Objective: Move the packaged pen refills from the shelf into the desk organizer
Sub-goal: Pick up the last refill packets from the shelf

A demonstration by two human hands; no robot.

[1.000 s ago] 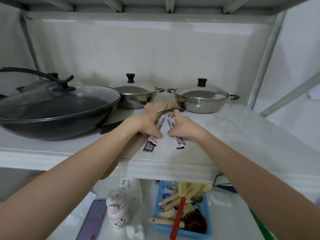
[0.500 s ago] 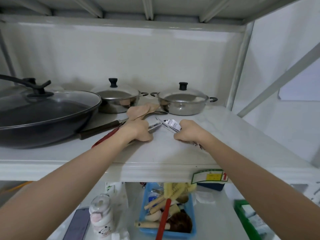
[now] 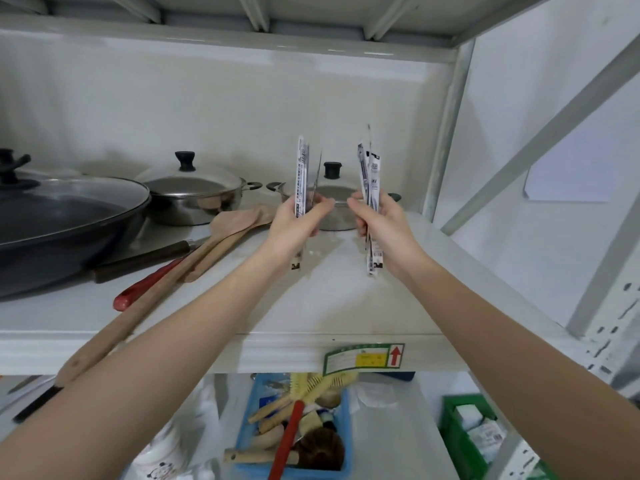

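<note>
Both hands hold refill packets upright above the shelf (image 3: 346,306) — lifted free for carrying: left hand (image 3: 298,225) pinches one packet (image 3: 301,178), right hand (image 3: 386,228) clenches several packets (image 3: 370,181). The organizer isn't identifiable here.

Refill packs (image 3: 301,178) upright above shelf (image 3: 346,306) — several, perhaps.

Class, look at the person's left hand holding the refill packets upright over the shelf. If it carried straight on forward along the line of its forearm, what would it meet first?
Probably the lidded steel pot just beyond the left hand; depth is uncertain.
</note>
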